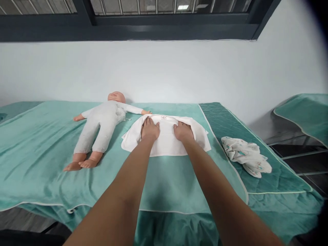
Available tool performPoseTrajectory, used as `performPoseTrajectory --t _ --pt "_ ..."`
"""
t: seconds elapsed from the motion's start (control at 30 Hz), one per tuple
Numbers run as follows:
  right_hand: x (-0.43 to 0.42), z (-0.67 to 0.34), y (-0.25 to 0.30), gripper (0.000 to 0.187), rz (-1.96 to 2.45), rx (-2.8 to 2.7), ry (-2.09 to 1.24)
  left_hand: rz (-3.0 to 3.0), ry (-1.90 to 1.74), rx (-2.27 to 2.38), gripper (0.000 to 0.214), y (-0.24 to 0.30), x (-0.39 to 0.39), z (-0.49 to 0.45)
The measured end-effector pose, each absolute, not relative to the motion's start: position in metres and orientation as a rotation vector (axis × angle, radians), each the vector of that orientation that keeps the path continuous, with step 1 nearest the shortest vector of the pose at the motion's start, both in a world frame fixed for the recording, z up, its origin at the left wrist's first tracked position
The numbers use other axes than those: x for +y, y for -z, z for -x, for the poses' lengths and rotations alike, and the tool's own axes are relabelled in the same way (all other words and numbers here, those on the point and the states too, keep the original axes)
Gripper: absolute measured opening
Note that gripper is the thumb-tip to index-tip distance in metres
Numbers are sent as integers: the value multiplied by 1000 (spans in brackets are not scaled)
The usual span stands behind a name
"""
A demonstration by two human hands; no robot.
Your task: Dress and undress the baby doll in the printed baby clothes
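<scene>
A white cloth garment (pixel 165 145) with a small printed label at its top middle lies spread on the green bed cover. My left hand (pixel 150 130) presses on it, thumb apart and fingers stretched toward the left flap, their outer side tucked under its edge. On the other side my right hand (pixel 182 131) rests palm down, thumb out, with its fingertips partly covered by the right flap. To the left lies a baby doll (pixel 102 118) on its back, with a white cloth body and bare feet; one of its hands reaches the garment's upper left edge.
A crumpled white printed cloth (pixel 246 155) lies on the darker green quilted mat (pixel 217 116) to the right. The green cover (pixel 46 147) drapes over the bed's front edge. Behind stand a white wall (pixel 164 71) and a dark window frame (pixel 164 30); another green-covered bed (pixel 304 112) is at far right.
</scene>
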State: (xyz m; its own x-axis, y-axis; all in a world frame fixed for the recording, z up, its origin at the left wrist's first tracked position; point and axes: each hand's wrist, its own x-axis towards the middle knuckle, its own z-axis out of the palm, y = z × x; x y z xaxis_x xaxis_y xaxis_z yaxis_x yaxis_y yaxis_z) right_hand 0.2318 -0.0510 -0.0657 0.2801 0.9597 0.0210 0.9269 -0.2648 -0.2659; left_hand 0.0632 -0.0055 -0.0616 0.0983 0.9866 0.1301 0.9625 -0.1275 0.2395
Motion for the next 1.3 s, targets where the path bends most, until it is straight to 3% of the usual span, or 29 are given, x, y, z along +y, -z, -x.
performPoseTrajectory --t 0.43,0.67,0.93,1.13,1.3 --pt "-55 -227 68 63 2316 -1558 -138 -2253 -403 1994 70 60 -10 -63" --pt "-54 -227 70 65 2329 -1540 -123 -2320 -618 2054 67 63 -16 -64" --pt "-51 -230 71 62 2362 -1591 -126 -2306 -409 2034 68 64 -8 -64" --pt "-54 -222 69 55 2329 -1738 23 -2305 -348 2069 65 64 -14 -68" --pt "-70 -206 61 47 2052 -2098 237 -2398 -336 2052 59 62 -39 -66"
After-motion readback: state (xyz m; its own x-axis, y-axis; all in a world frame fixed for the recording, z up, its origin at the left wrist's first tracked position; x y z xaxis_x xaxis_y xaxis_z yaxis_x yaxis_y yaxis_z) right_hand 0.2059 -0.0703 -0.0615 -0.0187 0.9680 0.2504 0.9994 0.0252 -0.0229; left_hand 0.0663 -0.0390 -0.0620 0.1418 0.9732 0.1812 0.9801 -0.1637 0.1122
